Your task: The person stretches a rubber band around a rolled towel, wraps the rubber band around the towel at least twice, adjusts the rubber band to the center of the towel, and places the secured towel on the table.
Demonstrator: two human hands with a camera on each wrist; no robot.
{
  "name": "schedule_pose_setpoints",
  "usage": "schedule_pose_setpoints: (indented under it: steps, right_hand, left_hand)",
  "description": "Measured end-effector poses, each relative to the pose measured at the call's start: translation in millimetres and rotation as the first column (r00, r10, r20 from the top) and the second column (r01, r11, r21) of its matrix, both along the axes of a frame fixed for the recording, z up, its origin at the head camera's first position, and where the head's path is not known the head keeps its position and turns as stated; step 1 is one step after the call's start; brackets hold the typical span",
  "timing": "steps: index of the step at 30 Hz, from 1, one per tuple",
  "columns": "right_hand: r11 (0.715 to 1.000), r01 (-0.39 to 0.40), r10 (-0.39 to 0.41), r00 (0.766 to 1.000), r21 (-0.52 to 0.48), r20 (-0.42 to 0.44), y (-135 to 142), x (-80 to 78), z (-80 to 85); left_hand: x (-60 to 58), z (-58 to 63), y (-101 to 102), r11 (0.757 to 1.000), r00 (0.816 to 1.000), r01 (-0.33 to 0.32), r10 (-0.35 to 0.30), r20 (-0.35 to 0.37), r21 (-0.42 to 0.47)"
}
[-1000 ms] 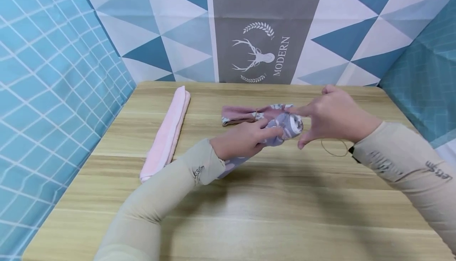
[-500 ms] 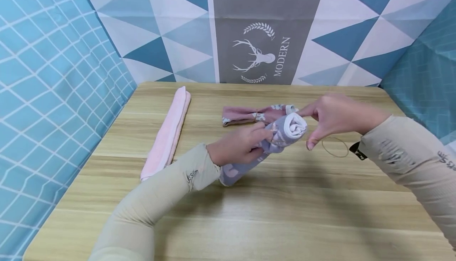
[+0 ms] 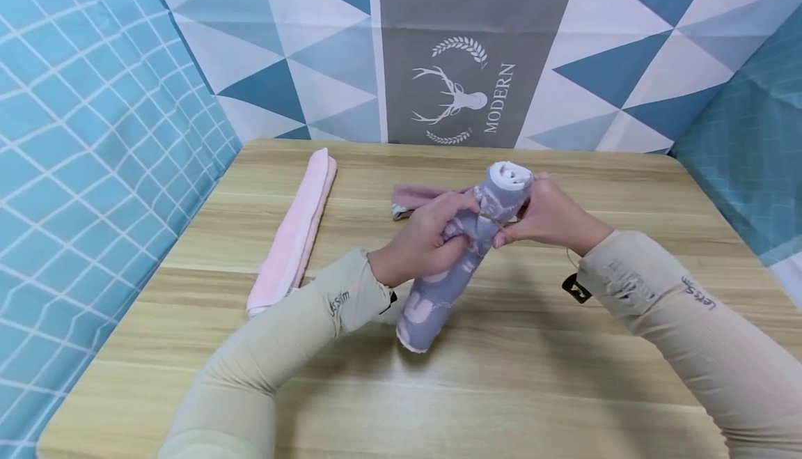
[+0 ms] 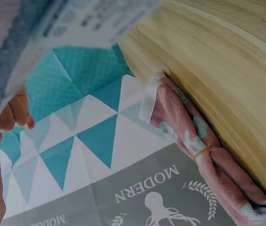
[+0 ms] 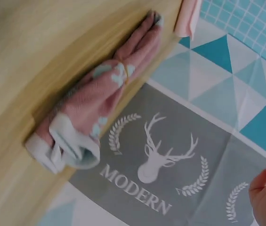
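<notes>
A grey-purple rolled towel (image 3: 432, 299) with pale patterns stands tilted over the table, its white coiled end up. My left hand (image 3: 429, 236) grips it around the middle. My right hand (image 3: 551, 215) holds its upper right side, thumb in front and the other fingers partly hidden behind. A thin band (image 3: 491, 219) crosses the roll between the hands. Behind it lies a pink rolled towel with pale flowers (image 4: 208, 155), tied at its middle by a rubber band (image 5: 124, 69). In the left wrist view the purple towel fills the upper left corner, blurred.
A folded light pink towel (image 3: 291, 236) lies lengthwise at the left of the wooden table (image 3: 532, 389). A loose rubber band (image 3: 571, 257) shows partly beside the right sleeve. Patterned sheets (image 3: 313, 41) stand behind and at both sides.
The purple roll has swung more upright, its coiled end rising. My right hand has moved left from beside the roll's end, and its spread fingers have closed in on the roll.
</notes>
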State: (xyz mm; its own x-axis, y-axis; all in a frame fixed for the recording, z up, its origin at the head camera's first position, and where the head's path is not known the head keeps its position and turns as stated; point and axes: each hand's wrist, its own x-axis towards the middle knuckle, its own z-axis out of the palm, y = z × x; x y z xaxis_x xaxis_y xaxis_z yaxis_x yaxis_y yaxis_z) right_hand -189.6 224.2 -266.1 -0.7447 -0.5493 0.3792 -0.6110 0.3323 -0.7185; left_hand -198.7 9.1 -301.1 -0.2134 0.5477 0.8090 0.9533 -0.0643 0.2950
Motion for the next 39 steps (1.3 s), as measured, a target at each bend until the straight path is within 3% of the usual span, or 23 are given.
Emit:
schedule_pose_setpoints:
  steps: [4, 7, 11, 13, 15, 17, 19, 21, 23, 24, 26, 27, 28, 29, 30, 33, 34, 36, 39]
  right_hand:
    - [0.998, 0.063, -0.063, 0.995, 0.002, 0.079, -1.9, 2.6, -2.7]
    - [0.983, 0.172, -0.176, 0.983, 0.063, 0.059, -2.8, 9.9, -0.6]
    - [0.969, 0.246, -0.240, 0.960, 0.023, -0.140, -7.6, 17.6, -4.1]
    - [0.972, 0.235, -0.230, 0.927, -0.021, -0.295, -11.4, 18.2, -10.1]
    - [0.972, 0.227, -0.228, 0.872, -0.055, -0.433, -15.2, 17.9, -16.2]
    - [0.966, 0.241, -0.257, 0.831, -0.096, -0.494, -18.8, 17.9, -20.3]
    - [0.956, 0.257, -0.293, 0.808, -0.141, -0.511, -21.9, 18.3, -21.5]
    - [0.949, 0.256, -0.315, 0.803, -0.185, -0.505, -24.5, 18.8, -21.0]
    - [0.945, 0.244, -0.323, 0.808, -0.219, -0.493, -26.4, 19.6, -19.2]
    - [0.944, 0.230, -0.320, 0.815, -0.237, -0.482, -27.2, 19.9, -18.2]
    - [0.942, 0.201, -0.307, 0.834, -0.268, -0.458, -28.6, 20.8, -16.2]
    - [0.942, 0.193, -0.303, 0.843, -0.277, -0.445, -29.3, 21.2, -15.0]
    - [0.940, 0.191, -0.302, 0.848, -0.281, -0.435, -30.2, 21.8, -13.6]
    - [0.939, 0.196, -0.306, 0.849, -0.281, -0.431, -31.2, 22.1, -12.5]
    - [0.938, 0.206, -0.314, 0.847, -0.279, -0.430, -32.2, 22.2, -11.5]
    - [0.930, 0.242, -0.349, 0.821, -0.278, -0.451, -35.1, 21.6, -10.5]
    - [0.927, 0.252, -0.361, 0.803, -0.278, -0.475, -36.3, 21.2, -10.7]
    - [0.922, 0.242, -0.374, 0.756, -0.303, -0.537, -40.2, 19.8, -11.8]
    - [0.928, 0.189, -0.362, 0.664, -0.321, -0.654, -47.9, 19.5, -12.7]
  left_hand:
    - [-1.5, 0.0, -1.8, 0.998, 0.998, -0.056, 0.056, 0.017, -0.030]
    - [-4.5, 0.4, -3.6, 0.991, 0.990, -0.132, 0.134, 0.047, -0.034]
    - [-8.4, -0.1, -5.4, 0.963, 0.961, -0.268, 0.267, 0.073, 0.003]
    - [-8.3, -0.2, -5.6, 0.953, 0.950, -0.302, 0.300, 0.084, 0.020]
    - [-6.7, -0.2, -5.3, 0.955, 0.950, -0.295, 0.290, 0.115, 0.027]
    - [-4.3, 0.4, -4.8, 0.960, 0.949, -0.279, 0.272, 0.160, 0.024]
    - [-1.6, 1.5, -4.2, 0.969, 0.948, -0.247, 0.239, 0.210, 0.015]
    - [0.9, 2.6, -3.7, 0.985, 0.941, -0.175, 0.167, 0.293, 0.000]
    - [3.2, 3.7, -3.7, 0.998, 0.912, -0.063, 0.056, 0.407, 0.005]
    - [4.2, 4.3, -3.7, 1.000, 0.886, -0.005, -0.004, 0.464, 0.018]
    - [6.0, 5.1, -3.4, 0.994, 0.811, 0.091, -0.113, 0.574, 0.066]
    - [7.0, 5.7, -3.1, 0.989, 0.783, 0.115, -0.147, 0.605, 0.092]
    - [7.5, 5.7, -2.5, 0.985, 0.769, 0.124, -0.172, 0.616, 0.119]
    - [7.6, 5.9, -1.6, 0.983, 0.779, 0.117, -0.177, 0.602, 0.139]
    - [7.2, 5.8, -0.4, 0.983, 0.810, 0.097, -0.170, 0.562, 0.157]
    - [3.9, 6.3, 2.8, 0.979, 0.937, -0.012, -0.061, 0.345, 0.204]
    - [1.9, 6.6, 3.6, 0.972, 0.965, -0.060, -0.002, 0.260, 0.227]
    - [-2.4, 7.8, 4.7, 0.950, 0.986, -0.133, 0.097, 0.138, 0.282]
    - [-6.5, 9.6, 4.4, 0.921, 0.977, -0.205, 0.171, 0.130, 0.331]
